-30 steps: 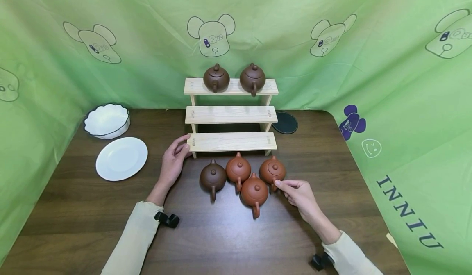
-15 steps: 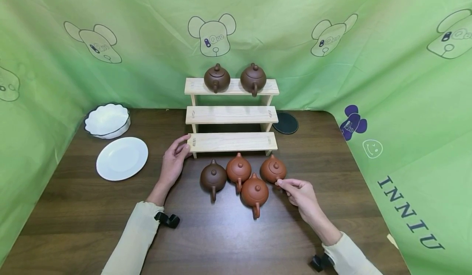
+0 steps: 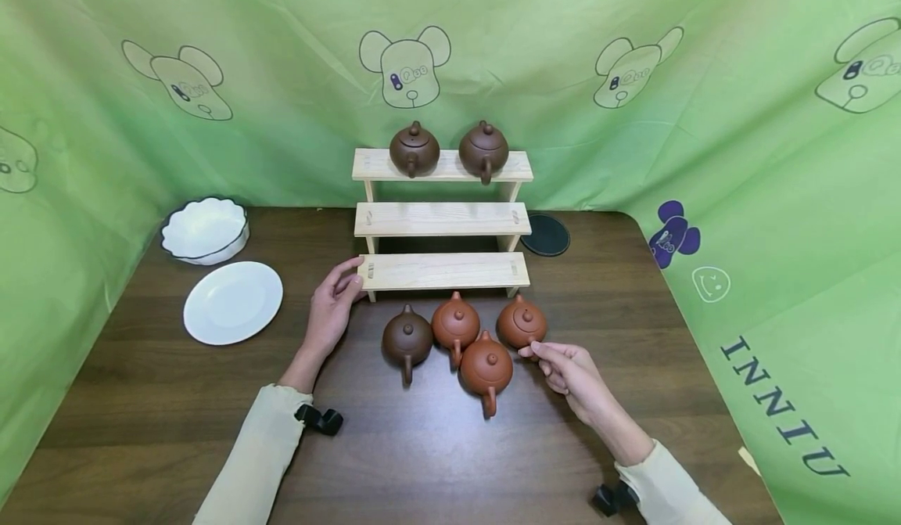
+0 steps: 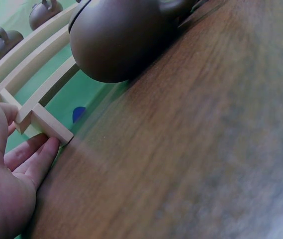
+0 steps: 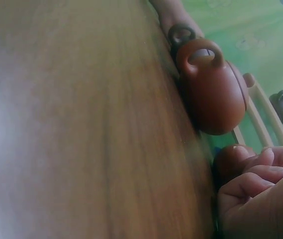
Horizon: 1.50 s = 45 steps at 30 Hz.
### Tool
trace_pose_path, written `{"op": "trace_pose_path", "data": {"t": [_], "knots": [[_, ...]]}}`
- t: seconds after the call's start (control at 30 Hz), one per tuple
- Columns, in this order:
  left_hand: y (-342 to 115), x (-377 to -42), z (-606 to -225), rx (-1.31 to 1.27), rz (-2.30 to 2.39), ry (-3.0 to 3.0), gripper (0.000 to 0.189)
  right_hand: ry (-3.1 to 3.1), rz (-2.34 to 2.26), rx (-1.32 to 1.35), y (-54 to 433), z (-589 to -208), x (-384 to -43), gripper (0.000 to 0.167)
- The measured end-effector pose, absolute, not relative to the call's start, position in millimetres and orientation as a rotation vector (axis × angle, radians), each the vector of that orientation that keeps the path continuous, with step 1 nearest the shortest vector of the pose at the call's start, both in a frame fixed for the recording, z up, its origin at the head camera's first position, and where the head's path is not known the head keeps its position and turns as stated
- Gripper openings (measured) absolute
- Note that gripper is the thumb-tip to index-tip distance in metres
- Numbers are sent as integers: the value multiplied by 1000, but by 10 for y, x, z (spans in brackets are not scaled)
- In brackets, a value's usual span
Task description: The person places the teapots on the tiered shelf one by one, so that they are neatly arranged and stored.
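Observation:
My left hand (image 3: 329, 310) holds the left end of the lowest step of a three-tier wooden stand (image 3: 443, 271). In the left wrist view its fingers (image 4: 46, 154) lie against the stand's leg. With thumb and index finger, my right hand (image 3: 577, 380) pinches the handle of the rightmost reddish-brown teapot (image 3: 522, 321), and the fingers hide that handle. Left of it are two more reddish teapots, one nearer me (image 3: 486, 366) and one nearer the stand (image 3: 455, 322). Beside them sits a dark brown teapot (image 3: 407, 337). All these teapots are on the table, lids on.
Two dark brown teapots, a left one (image 3: 414, 149) and a right one (image 3: 483, 149), stand on the top step. A scalloped white bowl (image 3: 206, 232) and a white plate (image 3: 233, 303) are at the left. Behind the stand's right side lies a dark round mat (image 3: 546, 235).
My right fingers have shifted around the teapot's handle, the index finger now showing left of the thumb. That teapot has moved very slightly. My left hand stays on the stand.

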<state>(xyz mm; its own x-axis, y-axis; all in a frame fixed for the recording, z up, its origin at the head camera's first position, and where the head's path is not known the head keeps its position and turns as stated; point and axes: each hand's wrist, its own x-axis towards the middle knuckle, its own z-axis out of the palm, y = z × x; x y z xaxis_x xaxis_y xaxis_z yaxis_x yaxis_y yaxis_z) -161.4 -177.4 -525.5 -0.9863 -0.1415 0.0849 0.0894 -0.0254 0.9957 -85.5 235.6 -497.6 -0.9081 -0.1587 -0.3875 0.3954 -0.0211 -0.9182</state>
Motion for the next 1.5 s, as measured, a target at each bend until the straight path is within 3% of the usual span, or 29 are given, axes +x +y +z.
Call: {"op": "trace_pose_path", "data": {"t": [0.5,1.5], "knots": [[-1793,-1593,-5256,60,-2135,-2083,38,1764,-2109,237,2343,-4945,-850,31],[-1783,-1605,-5240,62,-2142,-2080,39,1697,-2168,12,2037,-4358,-1124,33]]}}
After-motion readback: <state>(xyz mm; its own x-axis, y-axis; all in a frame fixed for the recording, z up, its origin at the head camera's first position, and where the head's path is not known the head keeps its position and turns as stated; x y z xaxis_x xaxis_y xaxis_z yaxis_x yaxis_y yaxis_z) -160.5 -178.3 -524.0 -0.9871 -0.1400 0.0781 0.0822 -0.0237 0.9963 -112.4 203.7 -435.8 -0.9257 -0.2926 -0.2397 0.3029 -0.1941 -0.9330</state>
